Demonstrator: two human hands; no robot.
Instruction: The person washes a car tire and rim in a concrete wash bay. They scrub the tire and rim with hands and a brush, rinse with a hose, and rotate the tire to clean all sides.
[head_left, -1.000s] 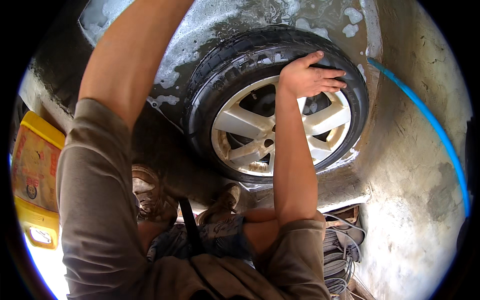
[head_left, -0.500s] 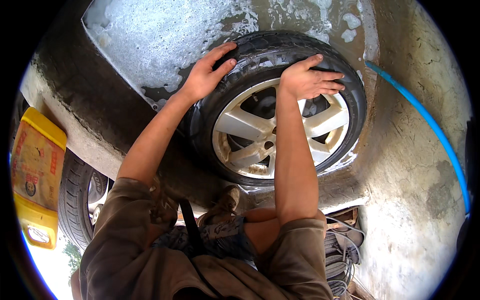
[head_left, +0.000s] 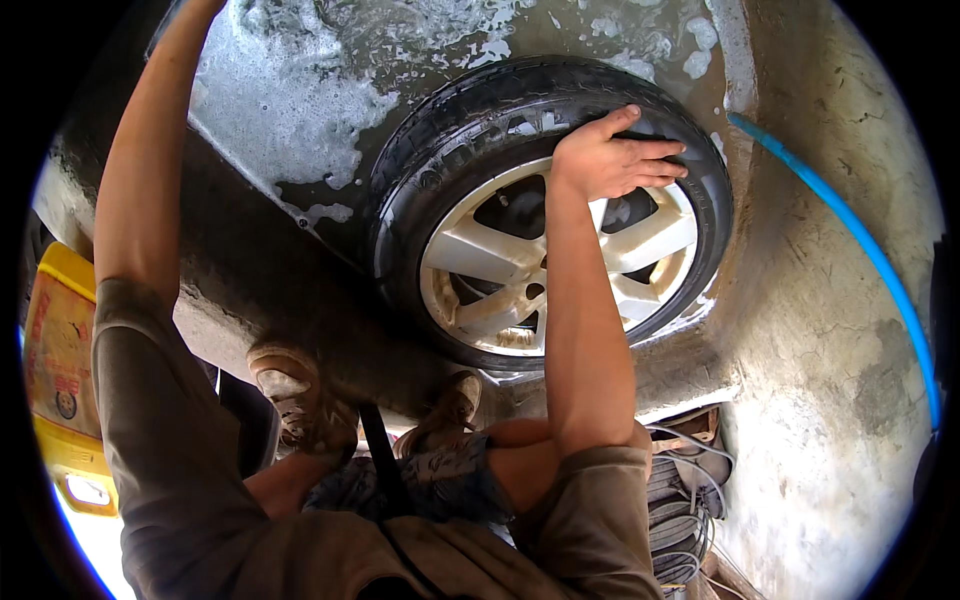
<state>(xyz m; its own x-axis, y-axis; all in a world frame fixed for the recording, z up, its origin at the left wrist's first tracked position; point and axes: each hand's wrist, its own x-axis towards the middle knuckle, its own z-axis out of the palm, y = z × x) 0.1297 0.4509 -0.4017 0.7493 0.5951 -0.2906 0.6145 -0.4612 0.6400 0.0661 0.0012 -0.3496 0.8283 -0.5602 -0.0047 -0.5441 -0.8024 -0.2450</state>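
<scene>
A wet black tire [head_left: 450, 165] on a silver spoked wheel rim [head_left: 490, 245] sits tilted in a trough of foamy water [head_left: 275, 95]. My right hand [head_left: 605, 160] lies on the upper sidewall, fingers stretched out and apart, the wrist crossing the rim's edge. At the far left, my left arm reaches up along the trough's side. Only the base of my left hand [head_left: 205, 6] shows at the picture's top edge; its fingers are cut off. Beside that wrist is a dark strip I cannot make out.
A blue hose [head_left: 850, 215] curves down the concrete wall [head_left: 800, 370] at right. To the left stands a yellow jug [head_left: 70, 370]. Coiled cables [head_left: 675, 520] lie at lower right. My shoes [head_left: 290, 390] are by the trough's near wall.
My left hand has left the tire's upper left edge and swung far up and left. Foam by the tire's left has thinned and shifted. My right hand stays on the sidewall.
</scene>
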